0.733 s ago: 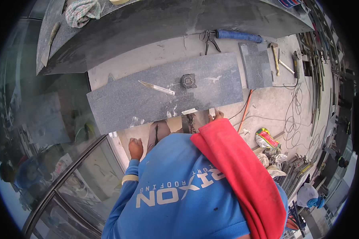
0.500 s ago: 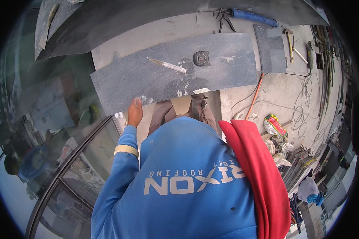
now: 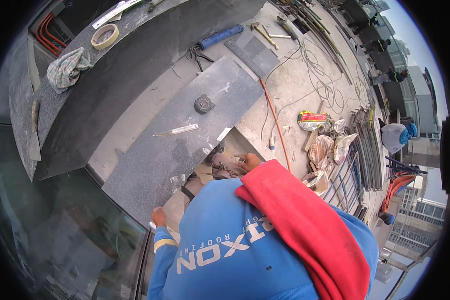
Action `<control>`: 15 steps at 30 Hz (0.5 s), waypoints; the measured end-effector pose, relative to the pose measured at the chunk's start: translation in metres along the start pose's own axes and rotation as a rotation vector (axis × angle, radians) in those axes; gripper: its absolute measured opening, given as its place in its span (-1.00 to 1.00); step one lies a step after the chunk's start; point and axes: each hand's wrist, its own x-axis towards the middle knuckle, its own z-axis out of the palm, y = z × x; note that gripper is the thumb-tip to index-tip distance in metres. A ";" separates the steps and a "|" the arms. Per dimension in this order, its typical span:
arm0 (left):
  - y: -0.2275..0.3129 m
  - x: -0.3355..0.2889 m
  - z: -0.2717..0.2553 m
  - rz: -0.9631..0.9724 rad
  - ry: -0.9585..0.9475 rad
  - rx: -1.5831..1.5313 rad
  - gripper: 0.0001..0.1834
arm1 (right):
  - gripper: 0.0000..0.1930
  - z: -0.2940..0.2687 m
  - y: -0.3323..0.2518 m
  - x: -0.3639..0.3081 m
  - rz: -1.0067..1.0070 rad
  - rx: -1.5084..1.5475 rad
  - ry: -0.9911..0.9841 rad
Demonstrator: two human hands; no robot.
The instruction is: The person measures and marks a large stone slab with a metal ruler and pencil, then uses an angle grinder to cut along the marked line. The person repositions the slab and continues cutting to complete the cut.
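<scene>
A long grey stone slab (image 3: pixel 150 165) lies across in front of me, with dusty white smears on its face. On it rest a black tape measure (image 3: pixel 203 103) and a slim pale cutter knife (image 3: pixel 177 130). At the slab's near left corner, my left hand (image 3: pixel 158 217) is closed on the edge; its fingertips are partly hidden. Beside my lap, away from the slab, my right hand (image 3: pixel 249 161) has its fingers bent together. What they hold, if anything, is too small to make out. A pale scrap (image 3: pixel 224 134) lies at the slab's near edge.
Beyond the slab lie a blue caulking gun (image 3: pixel 220 37), a smaller grey slab (image 3: pixel 255 54) and a hammer (image 3: pixel 263 35). A dark ledge carries masking tape (image 3: pixel 105 36) and a checked cloth (image 3: pixel 69 70). Cables, an orange rod (image 3: pixel 275 117) and plastic bags (image 3: pixel 321 149) occupy the right floor.
My view has turned and shifted, showing more of the ledge and the right side. My right hand has come into sight by my lap. My left hand stays by the slab's near left corner.
</scene>
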 end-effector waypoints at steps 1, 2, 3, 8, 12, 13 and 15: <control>-0.016 0.002 -0.011 0.140 0.047 0.179 -0.65 | -0.43 0.006 0.001 -0.008 0.005 -0.023 -0.021; -0.031 0.003 -0.020 0.091 0.123 0.407 -0.58 | -0.42 0.009 0.009 -0.014 0.093 0.051 0.085; -0.042 0.006 -0.024 -0.005 0.155 0.155 -0.53 | -0.42 0.013 0.022 -0.022 0.169 0.117 0.145; -0.058 0.013 -0.005 -0.557 0.355 -0.629 -0.21 | -0.42 0.012 0.134 -0.078 0.490 0.430 0.421; -0.021 0.018 0.015 -0.435 0.594 -0.077 -0.19 | -0.45 0.017 0.214 -0.122 0.707 0.478 0.413; -0.013 0.017 0.011 -0.415 0.658 -0.041 -0.21 | -0.47 0.024 0.225 -0.125 0.733 0.467 0.385; -0.001 0.011 -0.001 -0.374 0.684 0.041 -0.26 | -0.50 0.042 0.235 -0.111 0.694 0.455 0.304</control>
